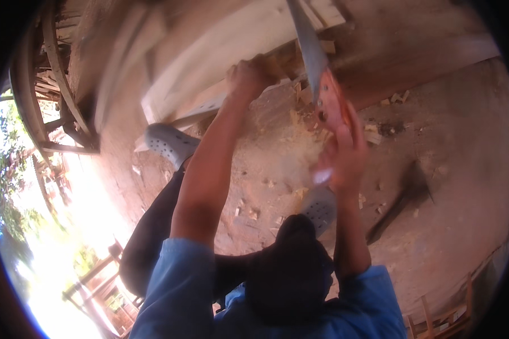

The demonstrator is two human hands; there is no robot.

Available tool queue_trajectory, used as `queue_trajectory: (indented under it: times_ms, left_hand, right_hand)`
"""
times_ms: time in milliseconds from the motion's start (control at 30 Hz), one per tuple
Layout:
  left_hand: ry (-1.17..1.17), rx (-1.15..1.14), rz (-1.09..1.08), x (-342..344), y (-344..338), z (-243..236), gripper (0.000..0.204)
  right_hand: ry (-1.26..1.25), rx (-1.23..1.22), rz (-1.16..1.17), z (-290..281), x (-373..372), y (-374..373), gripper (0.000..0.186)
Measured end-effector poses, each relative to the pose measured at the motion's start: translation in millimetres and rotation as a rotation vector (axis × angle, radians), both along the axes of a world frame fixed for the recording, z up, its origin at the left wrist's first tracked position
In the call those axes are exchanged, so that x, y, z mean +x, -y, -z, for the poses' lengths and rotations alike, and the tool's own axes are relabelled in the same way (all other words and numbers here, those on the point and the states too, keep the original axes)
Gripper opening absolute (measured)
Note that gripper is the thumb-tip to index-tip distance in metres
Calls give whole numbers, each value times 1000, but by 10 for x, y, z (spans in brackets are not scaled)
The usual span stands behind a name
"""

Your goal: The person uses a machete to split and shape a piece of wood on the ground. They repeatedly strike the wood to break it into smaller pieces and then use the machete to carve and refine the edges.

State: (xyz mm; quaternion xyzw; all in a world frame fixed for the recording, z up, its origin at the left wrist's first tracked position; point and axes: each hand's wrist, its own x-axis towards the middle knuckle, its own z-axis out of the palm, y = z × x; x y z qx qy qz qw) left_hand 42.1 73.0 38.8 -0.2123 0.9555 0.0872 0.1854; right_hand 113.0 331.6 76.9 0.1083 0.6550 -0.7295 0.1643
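Observation:
My right hand (345, 152) is closed around the orange-red handle (332, 99) of a handsaw. The grey saw blade (308, 42) points away from me, up past the end of the wood. Farther left, my left hand (247, 79) is closed on a brown piece of wood (274, 68), beside a wide pale board (226, 37). Motion blurs both hands, and the fingertips of the left are partly hidden. Whether the saw teeth touch any wood, I cannot tell.
Wood chips (251, 214) and sawdust lie on the brown earth floor. On the right lies a dark-headed tool (401, 198) with a long handle. My grey clogs (172, 141) stand below the board. Curved timber (59, 73) and stacked wood fill the far left.

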Motion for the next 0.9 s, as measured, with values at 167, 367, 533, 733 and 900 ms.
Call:
queue_trajectory:
  times_ms: [167,367,533,733,900]
  left_hand:
    - [-12,-42,37,45,31,56,70]
    - [-56,-31,21,95,43,97,62]
    - [-85,-45,10,94,102,157,64]
    - [-101,-58,62,34,325,440,62]
    - [-51,-26,24,52,267,421,59]
  right_hand:
    - [504,-398,-67,158,369,-445,57]
    - [554,-254,-121,134,402,-363,58]
    - [421,-509,-93,256,-370,352,62]
    - [456,-195,-170,246,110,-205,55]
    - [-99,233,-285,101,542,-605,52]
